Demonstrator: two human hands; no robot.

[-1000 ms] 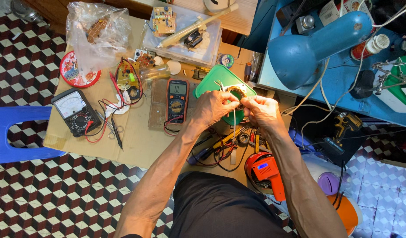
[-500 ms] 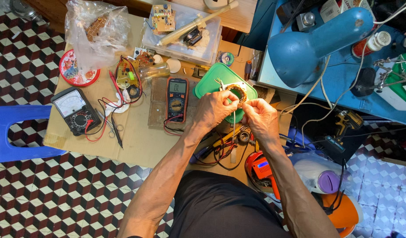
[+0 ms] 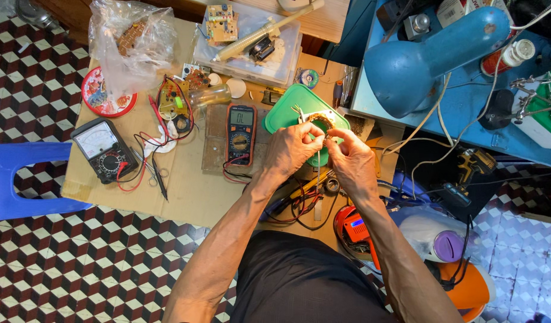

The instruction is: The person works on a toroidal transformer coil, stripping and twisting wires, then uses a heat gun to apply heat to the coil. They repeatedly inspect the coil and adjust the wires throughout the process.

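Cluttered low table (image 3: 186,197), both hands pinched shut on a small copper coil (image 3: 321,124) — left hand (image 3: 292,149), right hand (image 3: 349,160) — steadying it over the green lid (image 3: 287,110) near the far edge.

Cluttered repair corner on a patterned floor

A low cardboard-covered desk (image 3: 186,197) stands on red, black and white cube-patterned floor tiles (image 3: 78,263); blue plastic stool (image 3: 15,179) left, blue painted bench (image 3: 467,113) right, pale tiles (image 3: 514,251) beyond.

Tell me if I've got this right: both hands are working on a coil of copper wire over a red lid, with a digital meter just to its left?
Not quite. The head view shows the lid is green, not red. The rest holds: the left hand and right hand meet at the copper wire coil above it, and the digital meter lies just to its left.
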